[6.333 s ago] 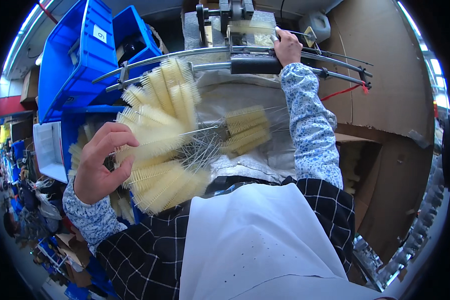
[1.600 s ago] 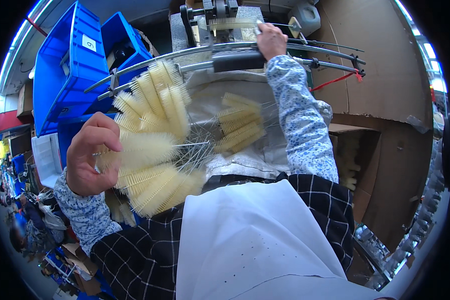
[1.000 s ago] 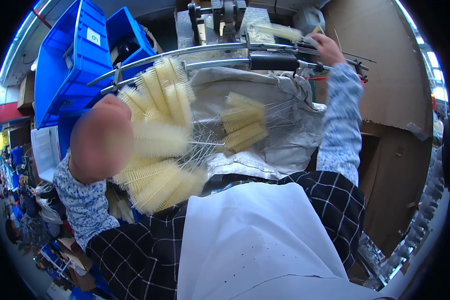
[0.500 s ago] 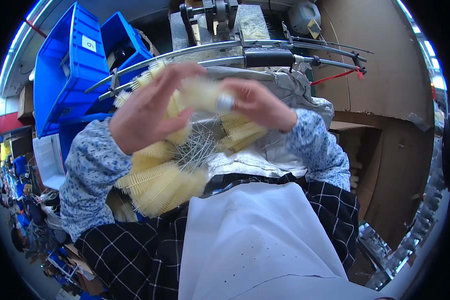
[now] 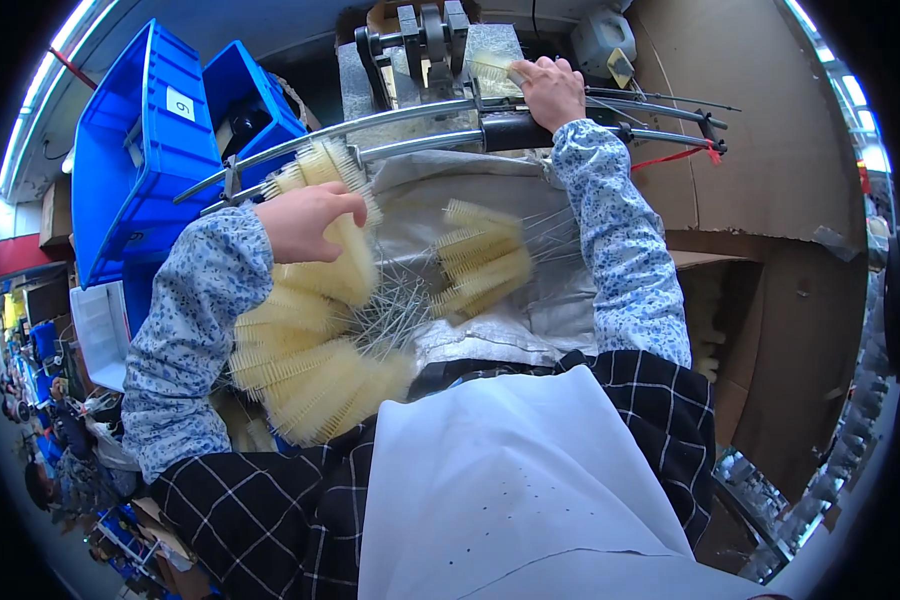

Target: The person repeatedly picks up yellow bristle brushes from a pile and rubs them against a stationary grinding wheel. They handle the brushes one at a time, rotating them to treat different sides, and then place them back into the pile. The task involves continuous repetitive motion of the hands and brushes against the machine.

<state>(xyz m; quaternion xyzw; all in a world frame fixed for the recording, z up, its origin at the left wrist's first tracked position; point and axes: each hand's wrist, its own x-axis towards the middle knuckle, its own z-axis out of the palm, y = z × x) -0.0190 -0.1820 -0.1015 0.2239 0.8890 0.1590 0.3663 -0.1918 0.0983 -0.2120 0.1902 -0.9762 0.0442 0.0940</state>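
Note:
My right hand [image 5: 553, 92] reaches over the metal rails at the back. Its fingers are closed on a pale yellow bristle brush [image 5: 491, 67], whose bristles point left over the metal block. At the left, my left hand [image 5: 315, 222] lies over a pile of similar brushes [image 5: 305, 375]. Thumb and forefinger are curved and apart, with bristles showing in the gap; its other fingers are partly hidden. Thin wire stems [image 5: 390, 315] fan from the pile toward the middle. A smaller group of brushes [image 5: 480, 258] lies right of them, slightly blurred.
Curved metal rails [image 5: 420, 139] with a black sleeve [image 5: 515, 132] cross in front of a machine [image 5: 432, 45]. Blue bins [image 5: 150, 150] stand at the left, above a white tray [image 5: 100, 335]. Cardboard [image 5: 770, 130] walls the right side. A white cloth [image 5: 510, 440] covers my lap.
My right hand has moved up and away past the rails with the brush. My left hand has come apart from it and dropped slightly onto the brush pile.

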